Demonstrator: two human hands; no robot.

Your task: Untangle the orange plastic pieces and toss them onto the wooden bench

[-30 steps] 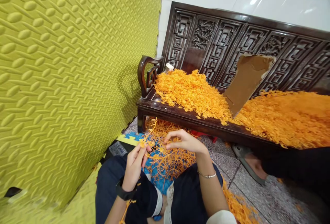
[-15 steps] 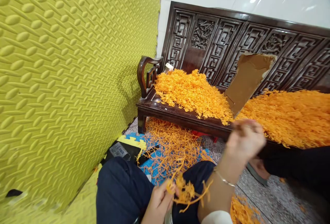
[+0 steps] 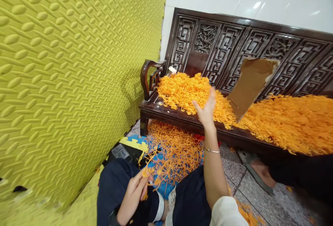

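Observation:
My left hand (image 3: 134,191) is pinched around an orange stringy strand with flower-like bits (image 3: 148,173), low over my lap. My right hand (image 3: 207,109), fingers spread, reaches over the front edge of the left heap of small orange flower-like pieces (image 3: 182,92), with nothing visible in it; whether it touches the heap I cannot tell. That heap lies on a dark carved wooden bench (image 3: 173,112). Below the bench, a tangle of thin orange strands (image 3: 177,149) covers the floor between the bench and my knees.
A cardboard sheet (image 3: 251,85) leans on the backrest between the left heap and a larger right heap (image 3: 299,123). Another person's sandalled foot (image 3: 260,174) is at the right. A tall yellow foam mat (image 3: 78,80) stands at my left.
My right hand has swung left from beside the right heap towards the left one and changed from closed to spread. My left hand has moved left with the orange strand.

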